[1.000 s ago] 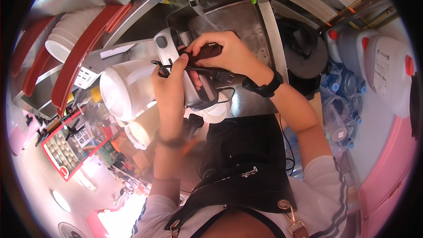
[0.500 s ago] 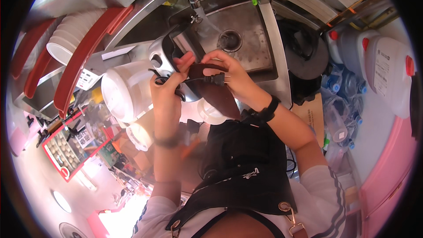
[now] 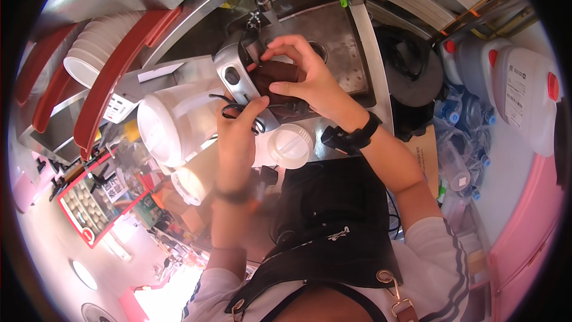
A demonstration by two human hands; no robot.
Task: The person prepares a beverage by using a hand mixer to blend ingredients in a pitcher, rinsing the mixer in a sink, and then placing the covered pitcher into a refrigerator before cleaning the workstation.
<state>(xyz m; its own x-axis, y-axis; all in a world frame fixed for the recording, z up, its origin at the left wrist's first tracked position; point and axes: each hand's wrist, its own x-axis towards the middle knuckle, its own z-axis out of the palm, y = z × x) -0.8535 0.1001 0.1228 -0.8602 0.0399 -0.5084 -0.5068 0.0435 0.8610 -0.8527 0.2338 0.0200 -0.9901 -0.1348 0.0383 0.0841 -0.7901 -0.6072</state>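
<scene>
Cord (image 3: 238, 107) lies looped in the left hand (image 3: 237, 136).

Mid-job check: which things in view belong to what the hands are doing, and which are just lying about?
Apparently part of the job:
silver appliance, held by the left hand
black cord, looped at that hand
brown cloth, at the right hand

Apparently just lying about:
large white container
small white tub
stacked white bowls
red-capped jugs
plastic bottles
</scene>
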